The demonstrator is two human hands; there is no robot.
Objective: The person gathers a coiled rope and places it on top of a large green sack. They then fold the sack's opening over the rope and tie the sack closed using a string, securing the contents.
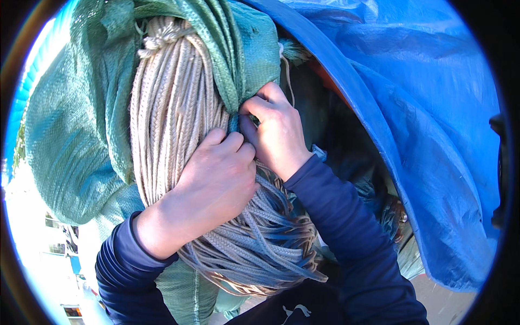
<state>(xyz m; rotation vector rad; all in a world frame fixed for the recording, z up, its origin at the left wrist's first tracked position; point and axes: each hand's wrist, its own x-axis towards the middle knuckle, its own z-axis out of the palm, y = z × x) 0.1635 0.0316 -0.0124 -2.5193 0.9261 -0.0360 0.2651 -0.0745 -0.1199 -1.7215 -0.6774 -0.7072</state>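
Observation:
A thick bundle of pale braided rope (168, 103) runs down the middle of the view, knotted at its far end, its looped strands fanning out at the near right. Around its far part bunches a green woven sack (70, 130), pulled back in folds. My left hand (222, 168) is closed and lies across the bundle's middle; what its curled fingers hold is hidden beneath it. Just beyond it, my right hand (273, 127) pinches the gathered green sack edge at the bundle's right side. A short blue strip (234, 123) shows between the two hands.
A large blue tarp (417, 92) hangs along the right side, its edge curving past my right arm. Behind that edge is a shadowed hollow with dim items. More green sacking (184, 287) lies under the rope at the near side.

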